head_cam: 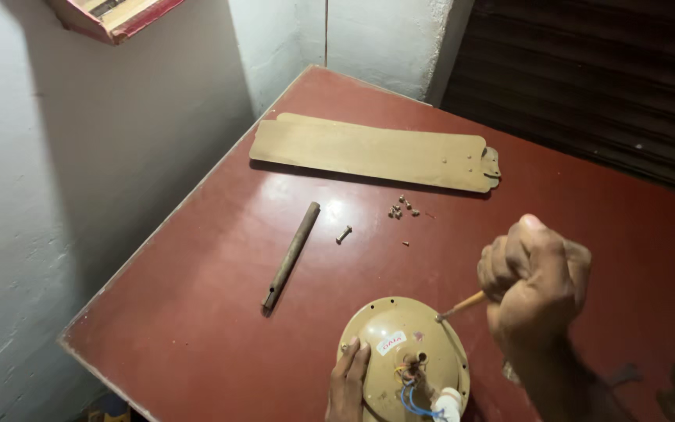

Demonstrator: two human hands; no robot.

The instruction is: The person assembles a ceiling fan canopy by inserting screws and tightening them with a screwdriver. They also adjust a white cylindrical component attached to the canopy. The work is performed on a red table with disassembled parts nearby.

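A round tan fan motor housing [400,332] lies on the dark red table [197,312] at the bottom centre, with blue wires and a white part at its middle. My left hand [348,384] rests flat against its left rim. My right hand [534,283] is closed around a screwdriver [462,305] with an orange shaft, and its tip touches the housing's upper right edge.
Stacked tan fan blades [369,151] lie across the far part of the table. A brown metal rod [291,255] lies left of centre, a single bolt [343,234] beside it, and several small screws [401,208] nearby. White walls border the table's left and far sides.
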